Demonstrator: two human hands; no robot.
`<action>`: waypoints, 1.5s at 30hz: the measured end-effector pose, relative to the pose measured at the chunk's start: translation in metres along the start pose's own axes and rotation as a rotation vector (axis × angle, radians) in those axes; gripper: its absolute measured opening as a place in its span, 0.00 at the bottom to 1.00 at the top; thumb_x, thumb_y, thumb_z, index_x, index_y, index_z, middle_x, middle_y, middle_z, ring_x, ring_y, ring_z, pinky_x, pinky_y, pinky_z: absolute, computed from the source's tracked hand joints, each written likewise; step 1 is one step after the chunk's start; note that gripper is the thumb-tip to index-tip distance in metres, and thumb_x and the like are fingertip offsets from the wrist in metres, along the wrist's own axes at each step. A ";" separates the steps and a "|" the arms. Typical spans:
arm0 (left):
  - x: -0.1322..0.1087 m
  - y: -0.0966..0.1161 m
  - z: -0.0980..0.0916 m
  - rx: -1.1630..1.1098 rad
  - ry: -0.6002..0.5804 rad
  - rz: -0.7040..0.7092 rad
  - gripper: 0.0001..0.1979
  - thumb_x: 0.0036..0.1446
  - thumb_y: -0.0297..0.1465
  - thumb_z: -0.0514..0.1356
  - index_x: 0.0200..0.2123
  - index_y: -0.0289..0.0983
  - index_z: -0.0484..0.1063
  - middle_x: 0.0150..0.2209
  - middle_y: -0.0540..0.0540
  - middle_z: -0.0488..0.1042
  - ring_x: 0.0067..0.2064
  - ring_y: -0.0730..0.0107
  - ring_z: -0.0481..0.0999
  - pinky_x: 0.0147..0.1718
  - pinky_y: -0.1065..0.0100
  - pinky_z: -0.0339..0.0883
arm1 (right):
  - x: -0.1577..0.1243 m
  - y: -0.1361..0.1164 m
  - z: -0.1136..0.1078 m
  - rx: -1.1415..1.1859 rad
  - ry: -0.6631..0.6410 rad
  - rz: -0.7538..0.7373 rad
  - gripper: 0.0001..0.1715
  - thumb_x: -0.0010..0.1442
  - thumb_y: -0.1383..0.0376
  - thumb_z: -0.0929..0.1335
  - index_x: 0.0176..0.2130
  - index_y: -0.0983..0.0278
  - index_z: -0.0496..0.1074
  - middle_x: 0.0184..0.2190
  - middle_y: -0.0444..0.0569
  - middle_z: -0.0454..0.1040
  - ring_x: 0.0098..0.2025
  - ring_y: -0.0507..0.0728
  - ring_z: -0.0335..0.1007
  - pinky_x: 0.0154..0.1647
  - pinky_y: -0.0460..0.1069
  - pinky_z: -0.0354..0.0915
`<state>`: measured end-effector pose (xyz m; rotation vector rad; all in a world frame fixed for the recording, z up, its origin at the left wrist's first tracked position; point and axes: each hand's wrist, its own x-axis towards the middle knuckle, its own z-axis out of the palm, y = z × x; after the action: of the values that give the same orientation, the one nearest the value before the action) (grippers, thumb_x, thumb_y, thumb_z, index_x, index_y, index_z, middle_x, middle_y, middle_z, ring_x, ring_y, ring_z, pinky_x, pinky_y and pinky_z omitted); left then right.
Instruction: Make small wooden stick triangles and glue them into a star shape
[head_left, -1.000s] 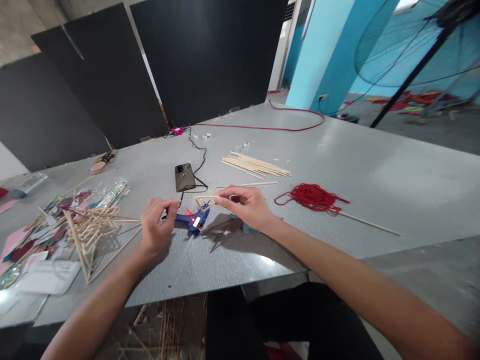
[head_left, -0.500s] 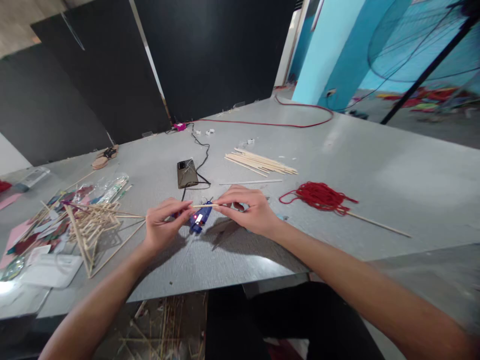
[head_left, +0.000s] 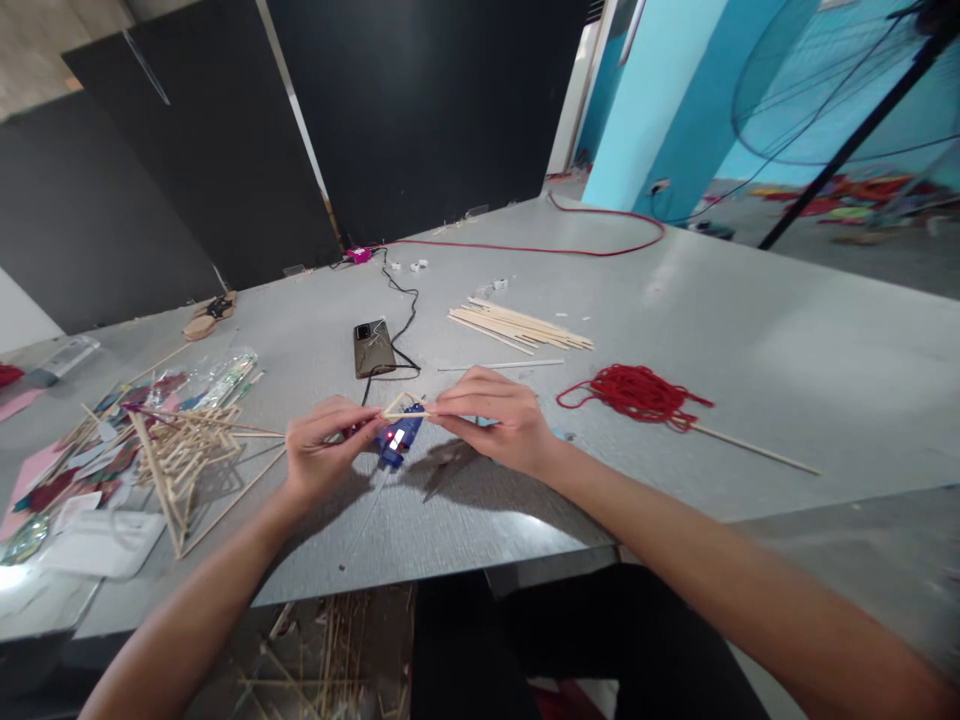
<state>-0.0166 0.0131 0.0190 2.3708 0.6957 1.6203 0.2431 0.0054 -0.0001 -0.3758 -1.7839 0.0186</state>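
Observation:
Between my two hands is a small triangle of thin wooden sticks [head_left: 406, 413], its peak pointing away from me. My left hand [head_left: 330, 445] pinches its left corner between thumb and fingers. The right corner is in the pinch of my right hand [head_left: 499, 415]; both corners are partly covered by fingertips. Just below the triangle, a blue glue gun [head_left: 402, 440] with a small red light lies on the table, and a clear glue stick [head_left: 375, 495] extends from it towards me. A dark, pointed metal tool [head_left: 442, 468], perhaps pliers, lies beneath my right hand.
Loose wooden sticks [head_left: 517, 325] and a phone [head_left: 373, 348] lie beyond my hands on the grey table [head_left: 675, 300]. Red yarn [head_left: 641, 395] with a stick is at right. At left sits a pile of glued stick frames [head_left: 187, 455] among scraps. A black cable [head_left: 409, 300] runs back.
The stick piece has tilted in my fingers: it looked like one flat stick before, and its triangular outline now shows. My hands have barely shifted.

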 end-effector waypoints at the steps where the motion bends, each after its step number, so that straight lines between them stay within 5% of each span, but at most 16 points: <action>1: 0.000 0.001 0.000 -0.001 0.000 -0.025 0.07 0.60 0.27 0.73 0.41 0.42 0.88 0.32 0.47 0.86 0.31 0.70 0.81 0.34 0.66 0.75 | 0.000 0.000 0.000 -0.023 0.005 -0.015 0.12 0.66 0.72 0.76 0.48 0.58 0.82 0.39 0.47 0.87 0.35 0.54 0.80 0.38 0.53 0.74; 4: 0.002 0.005 0.001 -0.049 -0.050 -0.230 0.04 0.58 0.33 0.74 0.38 0.41 0.88 0.30 0.46 0.85 0.28 0.72 0.77 0.28 0.68 0.71 | -0.001 0.000 -0.002 -0.109 0.018 -0.063 0.13 0.67 0.72 0.75 0.49 0.57 0.82 0.38 0.45 0.87 0.35 0.54 0.79 0.36 0.52 0.75; 8: 0.006 0.013 0.001 -0.314 -0.185 -0.693 0.12 0.59 0.40 0.73 0.39 0.38 0.88 0.30 0.42 0.84 0.26 0.72 0.75 0.24 0.70 0.68 | -0.006 0.004 -0.008 -0.255 -0.017 -0.149 0.16 0.69 0.71 0.74 0.53 0.55 0.81 0.40 0.42 0.87 0.36 0.54 0.78 0.36 0.53 0.76; 11: 0.008 0.016 0.001 -0.444 -0.214 -0.825 0.15 0.59 0.43 0.72 0.36 0.36 0.88 0.28 0.42 0.82 0.24 0.74 0.71 0.21 0.71 0.64 | -0.010 0.006 -0.013 -0.365 -0.098 -0.219 0.21 0.69 0.73 0.73 0.57 0.56 0.79 0.44 0.42 0.87 0.38 0.55 0.77 0.39 0.53 0.76; 25: 0.008 0.018 -0.001 -0.416 -0.276 -0.843 0.21 0.62 0.48 0.69 0.32 0.35 0.86 0.25 0.44 0.78 0.23 0.77 0.64 0.20 0.72 0.56 | -0.007 -0.001 -0.022 -0.565 -0.157 -0.313 0.21 0.68 0.75 0.72 0.58 0.60 0.79 0.46 0.43 0.87 0.42 0.57 0.72 0.42 0.51 0.74; 35: 0.005 0.018 0.001 -0.325 -0.308 -0.795 0.22 0.63 0.49 0.68 0.34 0.36 0.87 0.22 0.46 0.75 0.19 0.78 0.61 0.19 0.71 0.52 | -0.016 0.010 -0.013 -0.563 -0.213 -0.137 0.20 0.72 0.71 0.69 0.56 0.50 0.81 0.47 0.39 0.86 0.43 0.58 0.75 0.45 0.53 0.76; 45: 0.005 0.011 0.004 -0.332 -0.107 -0.802 0.23 0.60 0.50 0.68 0.31 0.34 0.86 0.20 0.49 0.72 0.19 0.78 0.60 0.20 0.71 0.52 | 0.009 -0.003 0.013 -0.449 -0.203 -0.014 0.15 0.68 0.66 0.73 0.54 0.59 0.81 0.63 0.57 0.77 0.59 0.65 0.73 0.59 0.63 0.76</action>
<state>-0.0089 0.0062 0.0258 1.6060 1.0691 1.1312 0.2285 0.0073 0.0056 -0.7031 -1.9866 -0.3709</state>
